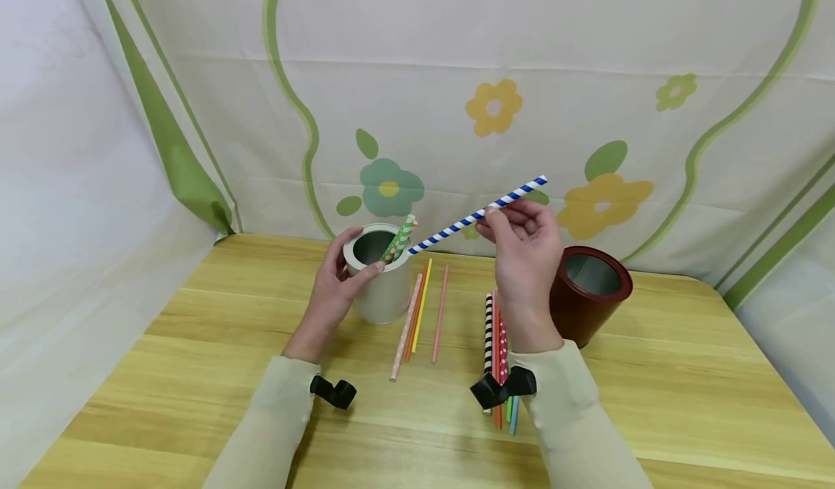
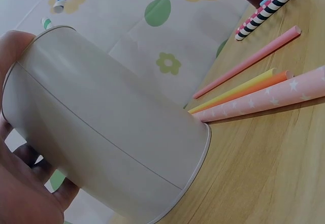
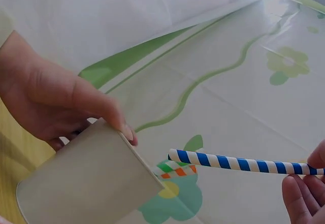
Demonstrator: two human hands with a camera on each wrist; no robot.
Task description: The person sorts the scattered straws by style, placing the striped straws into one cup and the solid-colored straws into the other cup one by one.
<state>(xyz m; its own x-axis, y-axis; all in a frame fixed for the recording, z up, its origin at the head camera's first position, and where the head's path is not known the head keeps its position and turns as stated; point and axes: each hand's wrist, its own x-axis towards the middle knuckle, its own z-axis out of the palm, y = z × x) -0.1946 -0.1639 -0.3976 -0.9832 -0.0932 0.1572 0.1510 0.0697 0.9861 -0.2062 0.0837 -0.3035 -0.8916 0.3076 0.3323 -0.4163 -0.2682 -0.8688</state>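
My left hand point(image 1: 326, 293) grips the white can point(image 1: 385, 297) around its rim, thumb on the near side. Striped paper straws point(image 1: 399, 239), green-and-white and orange-and-white, lean in the can with their tops above the rim. Between thumb and fingers, my right hand point(image 1: 525, 272) pinches a blue-and-white striped paper straw point(image 1: 450, 230). That straw slants down to the left, its lower end close to the can's rim; in the right wrist view the blue straw point(image 3: 244, 164) is near the tops of the other straws. The can's inside is mostly hidden in both wrist views.
Beside the white can lie a pink star-patterned straw point(image 1: 406, 329), an orange one, a yellow straw point(image 1: 422, 304) and a plain pink straw point(image 1: 440, 315). Several mixed straws point(image 1: 488, 329) lie partly under my right wrist. A dark red can point(image 1: 587, 301) stands at the right. Behind hangs a flowered curtain point(image 1: 417, 98).
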